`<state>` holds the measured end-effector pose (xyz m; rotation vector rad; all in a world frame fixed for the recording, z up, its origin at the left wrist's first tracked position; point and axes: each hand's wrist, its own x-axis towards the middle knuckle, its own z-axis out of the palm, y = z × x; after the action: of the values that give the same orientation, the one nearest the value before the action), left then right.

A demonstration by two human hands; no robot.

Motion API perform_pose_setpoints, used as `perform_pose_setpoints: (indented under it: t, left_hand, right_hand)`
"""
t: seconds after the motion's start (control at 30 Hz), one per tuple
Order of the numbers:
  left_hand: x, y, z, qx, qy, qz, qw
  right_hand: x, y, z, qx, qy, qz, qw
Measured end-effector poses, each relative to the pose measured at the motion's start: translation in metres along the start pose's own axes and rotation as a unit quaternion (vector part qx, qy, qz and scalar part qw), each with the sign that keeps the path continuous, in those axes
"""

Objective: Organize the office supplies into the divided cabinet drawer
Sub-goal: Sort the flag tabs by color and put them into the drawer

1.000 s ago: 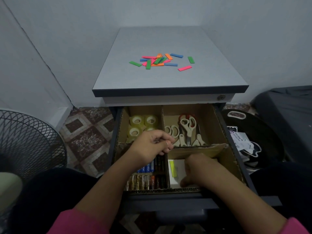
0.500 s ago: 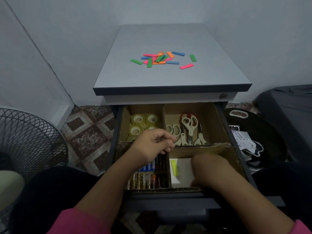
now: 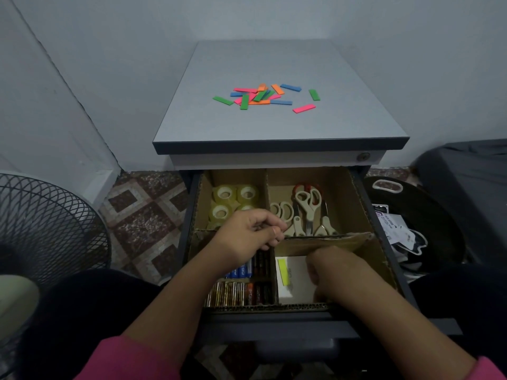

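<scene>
Our left hand (image 3: 248, 235) curls loosely over the cardboard divider (image 3: 323, 239); can't tell if it grips it. Right hand (image 3: 333, 272) is down in the front-right compartment w/ the white pad (image 3: 295, 281), grip hidden. Divider already sags, so we risk flattening it. Colored tabs (image 3: 264, 96) remain up top.

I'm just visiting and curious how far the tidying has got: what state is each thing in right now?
Drawer: pulled open.
Tape rolls: in back-left compartment.
Scissors: in back-right compartment.
Batteries: in front-left compartment.
White pad: in front-right compartment.
Colored strips: loose on the cabinet top.
Left hand: fingers curled, over the divider.
Right hand: curled, inside front-right compartment.
</scene>
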<state>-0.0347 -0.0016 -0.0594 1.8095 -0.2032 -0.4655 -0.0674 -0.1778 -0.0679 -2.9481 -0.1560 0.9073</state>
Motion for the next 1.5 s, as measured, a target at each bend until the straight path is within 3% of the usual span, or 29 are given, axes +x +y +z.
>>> perform_pose_setpoints:
  t: [0.6, 1.27, 1.5]
  left_hand:
    - [0.002, -0.002, 0.000, -0.003, 0.000, 0.003, 1.000]
    - [0.002, -0.003, 0.000, -0.005, 0.001, 0.005, 1.000]
    - [0.000, -0.001, 0.001, -0.013, 0.000, 0.004, 1.000]
  right_hand:
    - [-0.002, -0.010, 0.000, 0.018, 0.095, -0.094, 0.991]
    - [-0.006, -0.014, -0.001, -0.001, 0.094, -0.112, 0.989]
    - [-0.007, -0.008, -0.007, 0.035, 0.068, -0.080, 0.994]
